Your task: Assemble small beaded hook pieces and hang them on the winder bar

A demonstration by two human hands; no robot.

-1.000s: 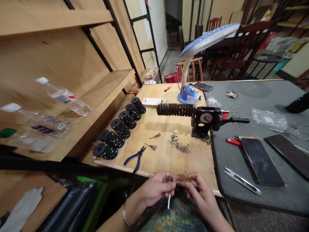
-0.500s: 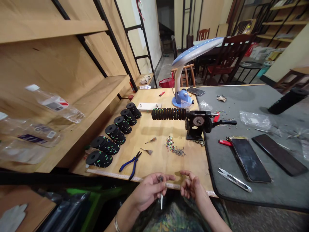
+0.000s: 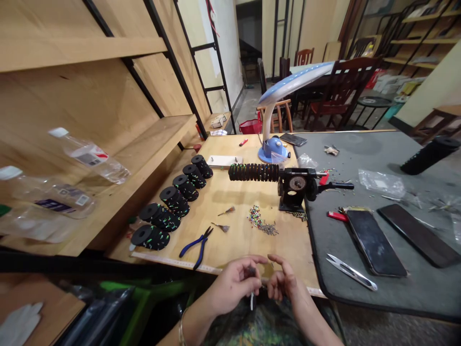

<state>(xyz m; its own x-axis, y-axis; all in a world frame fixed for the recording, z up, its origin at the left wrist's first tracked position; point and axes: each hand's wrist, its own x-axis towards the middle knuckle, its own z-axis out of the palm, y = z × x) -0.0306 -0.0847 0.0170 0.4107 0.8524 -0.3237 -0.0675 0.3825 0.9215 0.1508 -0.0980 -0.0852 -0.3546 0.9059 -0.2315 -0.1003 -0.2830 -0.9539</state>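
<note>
My left hand (image 3: 240,282) is closed in a pinch round a thin stick (image 3: 252,302); its white lower end sticks out below the fingers and a dark part shows at the top. Beside it, my right hand (image 3: 284,279) has its index finger stretched toward the left index fingertip, with the other fingers curled in. Anything between those curled fingers is too small to make out. Two small dark tufted pieces (image 3: 224,228) lie on the wooden tabletop beyond, near blue-handled pliers (image 3: 197,245). A pile of coloured beads and small metal bits (image 3: 257,218) is farther right.
Black foam cylinders (image 3: 175,199) stand in a row at left. A black hand-cranked device (image 3: 293,185) carries a ridged foam roll (image 3: 254,172). Behind it is a blue lamp (image 3: 272,148). Thread snips (image 3: 351,272) and a phone (image 3: 376,244) lie on the grey mat (image 3: 338,230).
My left hand has moved right with the stick, bringing its index fingertip close to the right one. My right hand has hardly moved. The camera view has shifted slightly.
</note>
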